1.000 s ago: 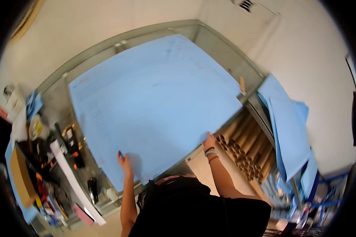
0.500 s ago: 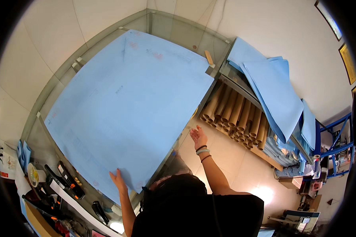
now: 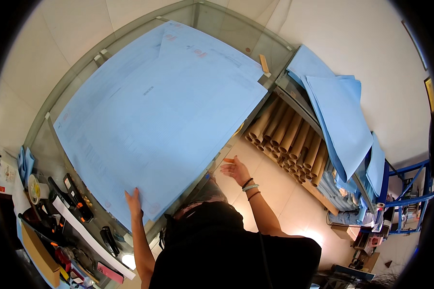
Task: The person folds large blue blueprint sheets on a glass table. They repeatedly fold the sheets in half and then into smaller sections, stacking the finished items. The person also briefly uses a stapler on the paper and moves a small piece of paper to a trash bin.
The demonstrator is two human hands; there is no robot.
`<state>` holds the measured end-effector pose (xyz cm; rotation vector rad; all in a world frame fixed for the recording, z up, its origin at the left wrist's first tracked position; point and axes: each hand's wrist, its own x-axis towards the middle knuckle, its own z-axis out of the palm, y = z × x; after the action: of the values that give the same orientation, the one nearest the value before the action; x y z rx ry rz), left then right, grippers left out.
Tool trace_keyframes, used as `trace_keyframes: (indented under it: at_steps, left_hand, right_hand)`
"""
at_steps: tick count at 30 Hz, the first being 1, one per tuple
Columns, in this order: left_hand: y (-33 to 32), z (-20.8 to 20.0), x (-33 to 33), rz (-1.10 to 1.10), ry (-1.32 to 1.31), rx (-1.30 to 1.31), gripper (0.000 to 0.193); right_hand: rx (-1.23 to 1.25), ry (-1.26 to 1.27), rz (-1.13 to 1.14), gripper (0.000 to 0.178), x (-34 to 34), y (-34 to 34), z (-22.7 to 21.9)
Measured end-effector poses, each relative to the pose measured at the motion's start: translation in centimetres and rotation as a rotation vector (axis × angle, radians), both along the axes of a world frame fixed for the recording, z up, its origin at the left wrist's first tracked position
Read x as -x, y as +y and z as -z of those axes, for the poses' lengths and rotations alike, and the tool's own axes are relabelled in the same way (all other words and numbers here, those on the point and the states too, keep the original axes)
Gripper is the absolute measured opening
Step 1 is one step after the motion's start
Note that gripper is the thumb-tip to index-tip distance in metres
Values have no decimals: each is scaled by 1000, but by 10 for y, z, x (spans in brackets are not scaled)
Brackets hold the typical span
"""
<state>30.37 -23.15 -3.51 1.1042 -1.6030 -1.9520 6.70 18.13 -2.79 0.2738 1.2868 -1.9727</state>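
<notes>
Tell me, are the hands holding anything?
Nothing is gripped. The left hand lies flat on the near edge of the big blue sheet on the glass table. The right hand is open in the air, empty.

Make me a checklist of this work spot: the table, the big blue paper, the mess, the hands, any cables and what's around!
Surface: glass-topped table, mostly covered.
Job's things: large blue sheets lying flat, stacked.
Clutter: tools, a long white ruler and a tape roll along the table's left end.
Hands: left hand flat on the sheets' near edge; right hand open, off the table, holding nothing.
Cables: nothing seen.
Surroundings: cardboard tubes stacked on their sides, more blue sheets draped on a side rack, blue metal frame.
</notes>
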Motion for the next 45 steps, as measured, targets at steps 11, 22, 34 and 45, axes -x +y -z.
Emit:
trace_keyframes:
  at_steps: [11, 22, 34, 45]
  left_hand:
    - [-4, -35, 11, 87, 41, -18, 48]
    - [26, -2, 20, -41, 147, -107, 43]
    - [58, 38, 137, -36, 144, -78, 45]
    - [74, 13, 143, -144, 192, -517, 45]
  right_hand:
    - [20, 68, 441, 50, 89, -72, 22]
    - [-451, 334, 883, 16, 116, -114, 36]
    - [-410, 190, 742, 28, 246, -100, -11]
    - [-113, -41, 223, 39, 116, -81, -3]
